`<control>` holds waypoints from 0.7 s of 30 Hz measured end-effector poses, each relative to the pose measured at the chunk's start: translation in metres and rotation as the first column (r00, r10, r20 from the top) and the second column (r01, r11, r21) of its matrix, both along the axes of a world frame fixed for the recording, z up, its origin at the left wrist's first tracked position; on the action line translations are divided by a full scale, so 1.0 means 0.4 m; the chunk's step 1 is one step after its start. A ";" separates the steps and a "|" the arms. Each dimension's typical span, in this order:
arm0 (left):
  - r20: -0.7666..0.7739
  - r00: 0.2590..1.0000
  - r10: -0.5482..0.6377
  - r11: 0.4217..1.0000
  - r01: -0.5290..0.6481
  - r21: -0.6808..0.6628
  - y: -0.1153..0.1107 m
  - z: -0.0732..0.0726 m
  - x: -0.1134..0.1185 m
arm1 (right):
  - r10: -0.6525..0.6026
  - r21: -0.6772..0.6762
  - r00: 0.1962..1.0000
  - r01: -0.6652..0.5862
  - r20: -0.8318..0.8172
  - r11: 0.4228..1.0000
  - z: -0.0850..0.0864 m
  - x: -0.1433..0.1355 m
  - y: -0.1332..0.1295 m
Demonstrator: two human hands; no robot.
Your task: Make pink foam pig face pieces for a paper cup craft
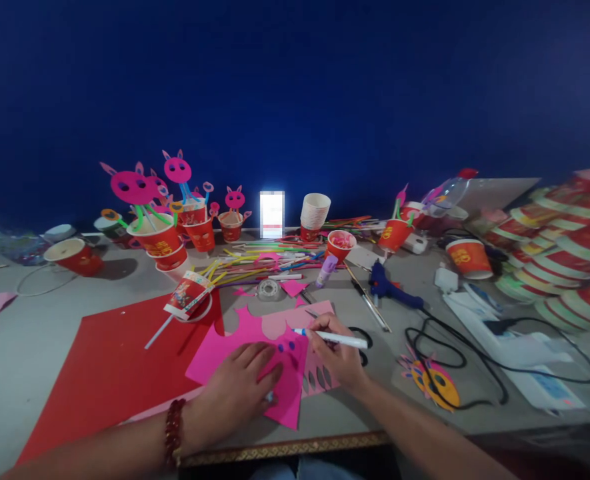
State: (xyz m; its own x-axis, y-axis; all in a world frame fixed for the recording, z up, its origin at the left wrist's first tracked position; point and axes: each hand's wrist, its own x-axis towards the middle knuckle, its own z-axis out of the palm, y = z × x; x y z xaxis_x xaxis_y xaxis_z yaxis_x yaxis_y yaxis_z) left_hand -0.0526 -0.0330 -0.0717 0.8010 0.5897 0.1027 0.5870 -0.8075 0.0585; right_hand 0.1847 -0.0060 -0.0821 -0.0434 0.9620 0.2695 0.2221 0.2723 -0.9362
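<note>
1. Head view: a grey table [5, 387] with a patterned trim [299, 445] along its near edge stands before a deep blue wall [295, 100].
2. Red paper cups [159, 243] at the left rear hold stalks topped with pink animal faces [177, 170].
3. A red cup [340, 248] near the centre contains pink pieces; just behind it rises a stack of white-rimmed cups [315, 212].
4. Magenta paper [247, 331], scalloped along its far edge, lies partly on a red sheet [119, 367] and a paler pink one [275, 323].
5. The left hand [237, 383] presses on the magenta paper; whether it grips the small pale-blue piece [269, 397] by its fingers, I cannot tell.
6. The right hand [335, 350] pinches a white marker [342, 339], tip at the paper's edge.
</note>
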 end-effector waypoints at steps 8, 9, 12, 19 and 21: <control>0.180 0.977 0.112 0.982 -0.082 -0.167 0.012 0.066 -0.014 | 0.064 0.039 0.990 -0.060 -0.127 0.997 0.081 0.024 -0.023; 0.214 0.968 0.133 0.975 -0.089 -0.202 0.012 0.075 -0.011 | 0.108 0.028 0.984 -0.105 -0.145 0.994 0.092 0.025 -0.032; 0.284 0.946 0.155 0.958 -0.074 -0.277 0.010 0.099 0.010 | 0.199 0.004 0.960 -0.203 -0.199 0.979 0.121 0.020 -0.061; 0.304 0.944 0.127 0.955 -0.033 -0.295 -0.005 0.110 0.066 | 0.220 0.071 0.971 -0.214 -0.088 0.974 0.144 -0.001 -0.109; 0.282 0.952 0.121 0.959 -0.038 -0.282 -0.009 0.111 0.072 | 0.224 0.074 0.972 -0.219 -0.066 0.973 0.145 -0.002 -0.117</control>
State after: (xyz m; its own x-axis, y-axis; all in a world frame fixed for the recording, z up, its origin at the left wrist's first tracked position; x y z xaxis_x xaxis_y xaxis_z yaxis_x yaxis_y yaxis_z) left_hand -0.0240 -0.0368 -0.0272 0.7088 0.6885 0.1535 0.5718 -0.6882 0.4466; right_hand 0.1841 -0.0527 -0.0239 -0.2313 0.9107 0.3423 0.0809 0.3686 -0.9261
